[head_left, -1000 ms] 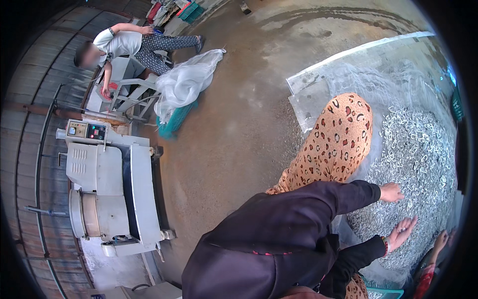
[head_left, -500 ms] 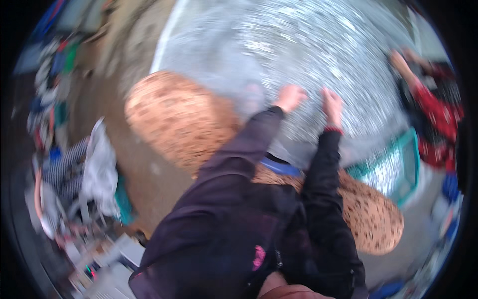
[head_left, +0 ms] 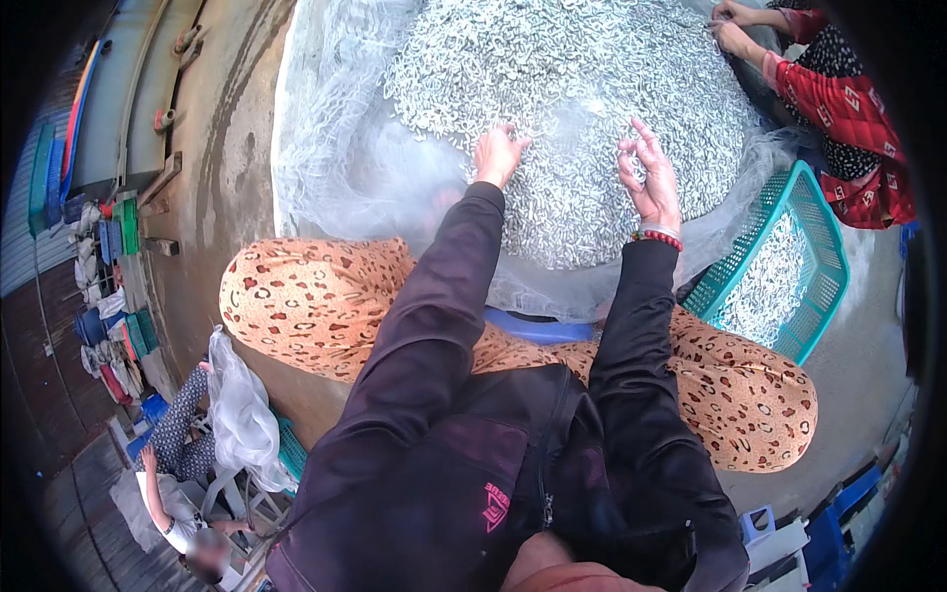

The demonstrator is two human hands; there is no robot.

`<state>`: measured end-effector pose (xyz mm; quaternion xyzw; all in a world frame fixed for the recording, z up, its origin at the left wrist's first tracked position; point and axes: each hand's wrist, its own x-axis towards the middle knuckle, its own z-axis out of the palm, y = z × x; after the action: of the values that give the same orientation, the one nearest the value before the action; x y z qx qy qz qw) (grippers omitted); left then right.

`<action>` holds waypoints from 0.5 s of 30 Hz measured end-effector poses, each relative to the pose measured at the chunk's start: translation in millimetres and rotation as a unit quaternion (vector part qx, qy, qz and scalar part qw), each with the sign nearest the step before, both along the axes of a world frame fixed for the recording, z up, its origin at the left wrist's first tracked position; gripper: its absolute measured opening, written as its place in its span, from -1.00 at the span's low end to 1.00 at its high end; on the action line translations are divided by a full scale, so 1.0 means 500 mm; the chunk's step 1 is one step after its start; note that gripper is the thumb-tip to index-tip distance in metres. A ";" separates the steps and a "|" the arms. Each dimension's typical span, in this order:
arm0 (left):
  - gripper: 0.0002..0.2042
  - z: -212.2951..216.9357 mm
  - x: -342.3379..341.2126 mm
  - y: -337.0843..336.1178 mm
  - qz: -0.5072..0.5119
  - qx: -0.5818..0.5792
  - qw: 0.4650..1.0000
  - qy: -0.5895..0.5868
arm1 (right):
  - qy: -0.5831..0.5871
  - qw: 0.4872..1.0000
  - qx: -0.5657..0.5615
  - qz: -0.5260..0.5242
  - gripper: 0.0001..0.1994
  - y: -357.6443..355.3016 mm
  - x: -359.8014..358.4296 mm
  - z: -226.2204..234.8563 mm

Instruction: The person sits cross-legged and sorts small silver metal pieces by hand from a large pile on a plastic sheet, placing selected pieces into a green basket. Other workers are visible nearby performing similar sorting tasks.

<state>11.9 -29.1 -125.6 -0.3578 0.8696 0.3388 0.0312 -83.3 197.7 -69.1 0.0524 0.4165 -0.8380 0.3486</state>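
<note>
A wide heap of small silvery fish [head_left: 582,212] lies spread on pale netting [head_left: 340,187] in front of me. My left hand [head_left: 500,158] is at the near left part of the heap, its back showing. Its fingers are bent and close together, their tips partly hidden; anything in them is too small to make out. Over the right part of the heap, my right hand [head_left: 651,183] is held with fingers apart and part of the palm showing. No fish can be seen in it. A red bead bracelet [head_left: 659,237] circles that wrist.
A green plastic basket [head_left: 834,261] holding similar small fish stands beside my right knee. A co-worker in red patterned sleeves [head_left: 829,99] has both hands at the heap's far right edge. Another person [head_left: 178,493] sits at the lower left, near white netting [head_left: 242,414].
My hands have moved farther apart over the heap. The right hand's fingers now show spread. The whole view has shifted and is sharper than the smeared earlier frame.
</note>
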 end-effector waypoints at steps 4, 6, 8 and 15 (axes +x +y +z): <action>-0.63 -0.025 -0.017 0.004 -0.057 0.005 0.998 -0.032 | 0.020 0.996 0.081 0.026 -0.43 0.002 -0.006 0.036; -0.68 -0.024 -0.028 -0.002 -0.092 0.029 0.995 -0.019 | -0.005 0.999 -0.019 0.026 -0.42 -0.005 -0.007 0.041; -0.71 -0.012 -0.035 -0.015 -0.071 0.087 0.991 0.073 | -0.028 0.992 -0.126 0.005 -0.39 -0.015 -0.003 0.035; -0.82 0.071 -0.021 -0.034 0.001 0.315 0.940 0.133 | -0.154 0.975 -0.140 -0.076 -0.42 -0.058 0.021 -0.024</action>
<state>1.2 -46.0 -90.0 -0.2819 0.7146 0.6397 0.0263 -72.9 169.0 -81.1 0.1631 0.2309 -0.8938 0.3480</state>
